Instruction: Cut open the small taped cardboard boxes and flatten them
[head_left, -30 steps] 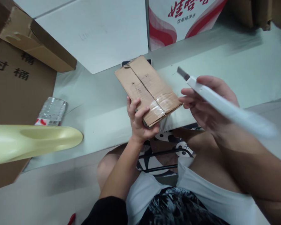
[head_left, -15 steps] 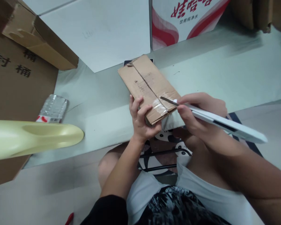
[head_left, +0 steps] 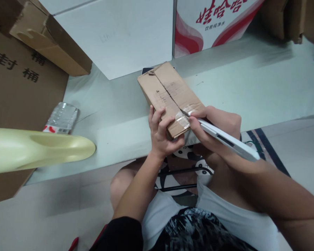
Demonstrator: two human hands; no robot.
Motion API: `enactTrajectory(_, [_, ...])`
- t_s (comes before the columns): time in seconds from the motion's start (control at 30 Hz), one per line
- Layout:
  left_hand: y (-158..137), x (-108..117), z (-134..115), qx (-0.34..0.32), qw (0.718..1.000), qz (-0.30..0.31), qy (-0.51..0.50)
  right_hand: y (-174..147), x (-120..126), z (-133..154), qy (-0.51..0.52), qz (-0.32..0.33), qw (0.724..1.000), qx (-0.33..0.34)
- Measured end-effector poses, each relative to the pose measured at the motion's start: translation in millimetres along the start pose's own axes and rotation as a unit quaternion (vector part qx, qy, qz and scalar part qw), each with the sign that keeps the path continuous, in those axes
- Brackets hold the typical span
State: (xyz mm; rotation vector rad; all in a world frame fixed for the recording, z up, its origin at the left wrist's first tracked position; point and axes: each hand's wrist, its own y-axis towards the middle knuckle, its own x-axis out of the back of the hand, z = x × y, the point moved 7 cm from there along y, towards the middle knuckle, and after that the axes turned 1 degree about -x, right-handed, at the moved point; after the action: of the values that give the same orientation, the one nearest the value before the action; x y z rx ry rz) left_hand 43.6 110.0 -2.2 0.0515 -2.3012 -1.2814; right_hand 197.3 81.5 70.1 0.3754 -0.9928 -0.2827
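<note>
A flat brown cardboard box (head_left: 181, 89) lies tilted toward me at the table's near edge, with a seam along its top and clear tape (head_left: 182, 120) over the near end. My left hand (head_left: 163, 134) grips the near left corner, fingers on top and thumb at the front edge. In my right hand (head_left: 214, 125) is a white utility knife (head_left: 225, 136), its blade out. The blade tip meets the seam beside the tape; how deep it sits I cannot tell.
A clear plastic bottle (head_left: 61, 118) and a pale yellow rounded object (head_left: 42, 150) are at the left. Large cartons (head_left: 28, 94) stand behind them. A white box (head_left: 115, 38) and a red-and-white carton (head_left: 217, 26) stand at the back. A dark flat object (head_left: 146, 70) shows behind the cardboard box.
My right hand has brought the knife down and left, so its tip has gone from above the tape to the seam. My left hand keeps its hold on the box.
</note>
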Motion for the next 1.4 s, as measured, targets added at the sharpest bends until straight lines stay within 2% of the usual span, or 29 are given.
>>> enactTrajectory(0.1, [0.3, 0.4, -0.9, 0.000, 1.000, 0.016, 0.000, -1.9, 13.8, 3.1, 0.010, -0.022, 1.000, 0.007])
enactTrajectory(0.23, [0.5, -0.5, -1.7, 0.000, 0.999, 0.043, -0.013, -5.8, 25.0, 3.9, 0.004, -0.012, 1.000, 0.006])
enactTrajectory(0.5, [0.1, -0.1, -0.3, 0.026, 0.998, 0.052, 0.000, -12.4, 21.3, 4.2, 0.008, -0.030, 1.000, -0.005])
enactTrajectory(0.63, [-0.7, -0.7, 1.1, 0.035, 0.997, 0.074, -0.011, -13.7, 25.9, 6.9, -0.006, -0.039, 0.999, 0.033])
enactTrajectory(0.77, [0.8, 1.4, -0.4, 0.032, 0.997, 0.061, -0.024, -12.0, 28.1, 6.0, -0.010, -0.026, 0.999, 0.040])
enactTrajectory(0.97, [3.6, 2.9, -1.5, 0.028, 0.998, 0.063, -0.014, -14.5, 34.7, 7.0, 0.040, -0.018, 0.998, 0.050])
enactTrajectory(1.03, [4.1, 4.3, -0.9, 0.031, 0.997, 0.057, -0.036, -17.7, 36.8, 5.4, 0.076, -0.036, 0.995, 0.060])
enactTrajectory(1.1, [4.2, 5.2, 0.5, 0.048, 0.995, 0.049, -0.071, -20.6, 38.6, -2.0, 0.120, -0.093, 0.987, 0.052])
enactTrajectory(1.2, [3.7, 6.0, 2.5, 0.093, 0.988, 0.043, -0.116, -20.4, 31.0, -24.6, 0.162, -0.173, 0.971, 0.004])
enactTrajectory(1.3, [2.1, 11.2, 10.4, 0.163, 0.974, 0.027, -0.157, -10.3, 13.9, -47.6, 0.178, -0.179, 0.967, -0.024])
enactTrajectory(1.4, [0.2, 23.1, 27.4, 0.229, 0.953, -0.012, -0.199, 1.5, 3.9, -64.0, 0.137, -0.176, 0.974, -0.032])
